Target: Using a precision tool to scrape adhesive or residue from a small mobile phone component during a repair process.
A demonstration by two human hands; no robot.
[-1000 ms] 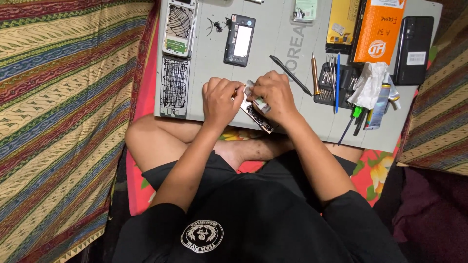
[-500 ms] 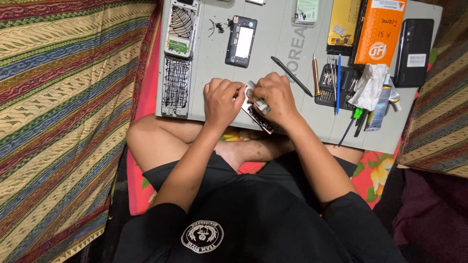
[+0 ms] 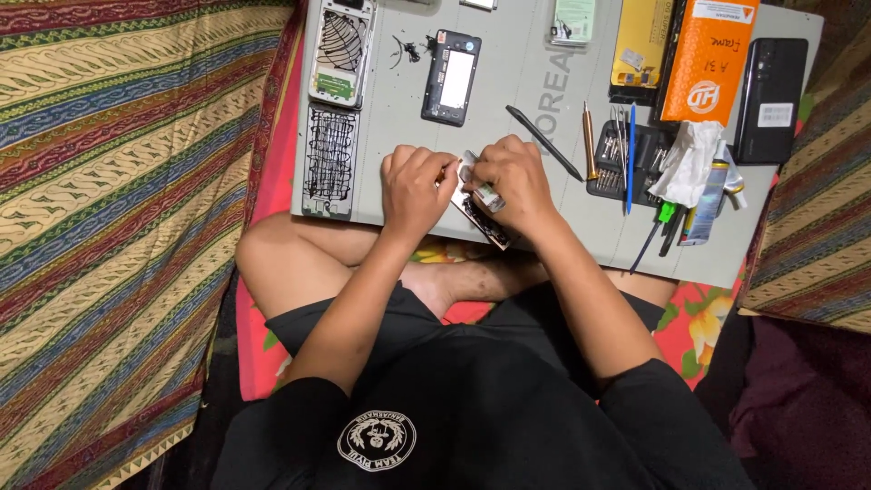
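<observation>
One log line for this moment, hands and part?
left hand: on phone part | right hand: grips phone part | place: grey mat on lap

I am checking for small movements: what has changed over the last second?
Almost nothing. Both hands stay closed on the phone part at the near edge of the grey mat: left hand, right hand, each in the same grip. Nothing was picked up or let go. The black frame, the stylus and the tool tray lie where they were.
</observation>
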